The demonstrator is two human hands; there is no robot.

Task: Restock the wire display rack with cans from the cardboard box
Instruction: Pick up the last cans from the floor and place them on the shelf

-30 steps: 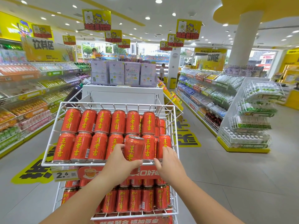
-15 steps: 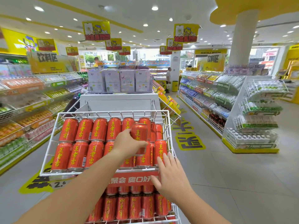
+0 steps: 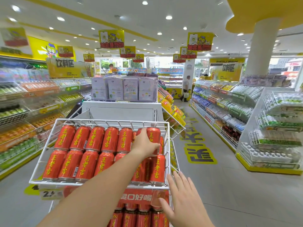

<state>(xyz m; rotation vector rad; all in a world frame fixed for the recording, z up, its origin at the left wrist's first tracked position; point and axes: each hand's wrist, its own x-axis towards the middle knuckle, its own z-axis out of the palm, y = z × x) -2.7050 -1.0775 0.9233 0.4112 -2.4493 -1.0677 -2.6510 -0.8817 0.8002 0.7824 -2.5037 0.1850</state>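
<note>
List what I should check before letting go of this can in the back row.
1. Left hand grips can: ok.
2. Can stands in line with back row: ok.
3. Can's base seated on rack: cannot tell, hand hides it.
4. Right hand open, holding nothing: ok.
5. Box in view for next can: not ok.

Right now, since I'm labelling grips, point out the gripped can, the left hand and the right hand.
gripped can [image 3: 155, 134], head view, upper label.
left hand [image 3: 143, 144], head view, back of hand.
right hand [image 3: 180, 201], head view, back of hand.
</note>
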